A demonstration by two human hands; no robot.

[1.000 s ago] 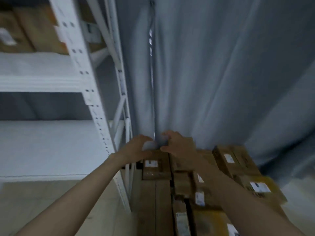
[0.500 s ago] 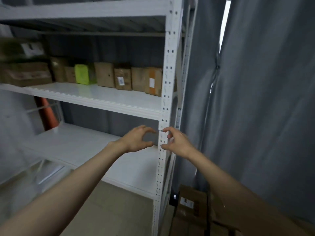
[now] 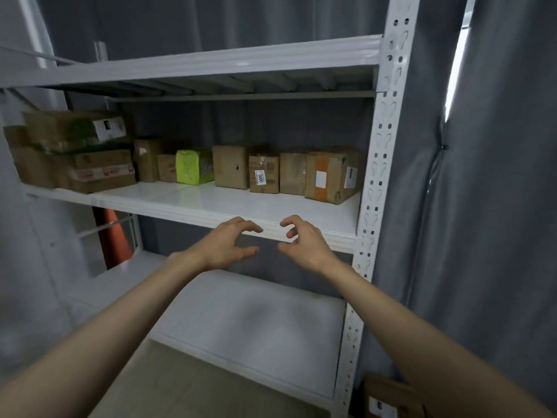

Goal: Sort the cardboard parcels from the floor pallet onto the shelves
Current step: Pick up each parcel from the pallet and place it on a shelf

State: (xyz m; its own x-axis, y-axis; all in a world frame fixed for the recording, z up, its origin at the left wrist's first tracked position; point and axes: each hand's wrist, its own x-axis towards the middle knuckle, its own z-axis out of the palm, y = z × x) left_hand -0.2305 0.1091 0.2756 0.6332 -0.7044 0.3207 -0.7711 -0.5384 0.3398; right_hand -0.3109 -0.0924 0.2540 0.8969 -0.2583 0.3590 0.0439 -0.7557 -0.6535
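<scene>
Two hands up in front of the middle shelf (image 3: 211, 206), both bare of any parcel as far as I can see. Left hand (image 3: 229, 245) and right hand (image 3: 304, 241) face each other, close but apart, fingers curled in a claw, thumbs below. The grip of each is loosely curled, closed on nothing visible; if a small thing sits between them it is too small to tell. Both hover just before the shelf's front edge, right one overlapping the lip, contact unclear.

Parcels: row of cardboard parcels (image 3: 262, 173) along the back of the middle shelf, with a lime-green box (image 3: 193, 165) among them and a bigger stack (image 3: 78, 152) at the left end. One more parcel (image 3: 385, 399) low at the bottom right by the rack post (image 3: 376, 176), on the floor side; the pallet itself is out of view. Lower shelf (image 3: 256, 324) is white, nothing seen on it. Orange cone (image 3: 113, 236) behind the rack at left, grey curtain (image 3: 482, 206) to the right.

Step, judged: at the shelf between carries, hands free, shelf front bare. Next move likely calls for turning down and right to the floor stock, taking one parcel with both hands, lifting clear of the post, and setting it in the open front strip, label out.
</scene>
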